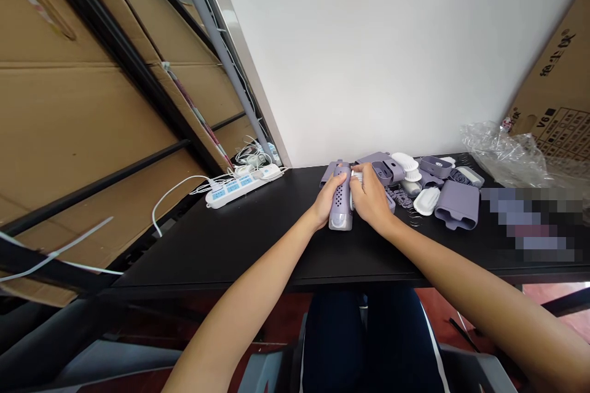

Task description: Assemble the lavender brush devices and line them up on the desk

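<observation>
Above the black table, my left hand (328, 199) is closed round the left side of a purple perforated case (342, 196) with a clear rounded end facing me. On its right side, my right hand (370, 196) holds a white ribbed piece (356, 178) against the case; the fingers cover much of it. Just behind and to the right of my hands lie purple holders, white oval ribbed pieces (427, 201) and a larger purple container (458, 204) with its opening toward me.
A white power strip (244, 187) with tangled cables sits at the table's left back edge. Clear plastic wrap (502, 150) and a cardboard box (557, 92) are at the right. A white wall (369, 55) rises behind the black table (258, 245).
</observation>
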Action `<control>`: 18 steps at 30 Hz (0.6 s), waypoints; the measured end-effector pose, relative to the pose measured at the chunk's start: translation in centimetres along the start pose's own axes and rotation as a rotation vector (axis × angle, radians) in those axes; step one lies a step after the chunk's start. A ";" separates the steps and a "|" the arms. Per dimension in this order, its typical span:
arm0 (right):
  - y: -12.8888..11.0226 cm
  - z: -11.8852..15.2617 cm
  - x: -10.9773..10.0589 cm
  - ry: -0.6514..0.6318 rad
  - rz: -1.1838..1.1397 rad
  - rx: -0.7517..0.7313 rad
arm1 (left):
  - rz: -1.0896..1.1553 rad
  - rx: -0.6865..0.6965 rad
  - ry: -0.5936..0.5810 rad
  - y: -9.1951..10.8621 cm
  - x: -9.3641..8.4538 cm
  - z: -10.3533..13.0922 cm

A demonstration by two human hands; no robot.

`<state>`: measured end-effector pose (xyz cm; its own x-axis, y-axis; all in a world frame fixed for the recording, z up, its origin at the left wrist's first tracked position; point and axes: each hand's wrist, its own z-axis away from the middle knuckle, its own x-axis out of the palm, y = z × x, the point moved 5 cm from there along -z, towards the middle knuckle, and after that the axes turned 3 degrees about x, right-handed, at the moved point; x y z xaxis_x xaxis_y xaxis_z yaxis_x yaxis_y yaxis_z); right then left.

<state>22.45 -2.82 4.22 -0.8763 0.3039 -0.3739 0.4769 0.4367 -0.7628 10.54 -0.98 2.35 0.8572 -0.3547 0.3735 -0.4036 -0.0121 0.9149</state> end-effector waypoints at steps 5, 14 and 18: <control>-0.2 0.1 -0.6 0.011 0.032 -0.061 | -0.047 0.062 0.009 0.1 -0.2 0.0; -0.7 0.2 -0.9 -0.041 0.141 -0.206 | -0.103 0.109 0.004 0.4 -0.3 0.3; -0.4 0.1 -1.0 -0.015 0.100 -0.191 | -0.079 0.079 0.000 0.4 0.0 0.3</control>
<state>23.13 -3.40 4.87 -0.8244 0.3414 -0.4515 0.5643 0.5582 -0.6083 10.28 -1.26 2.66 0.8874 -0.3495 0.3007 -0.3588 -0.1140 0.9264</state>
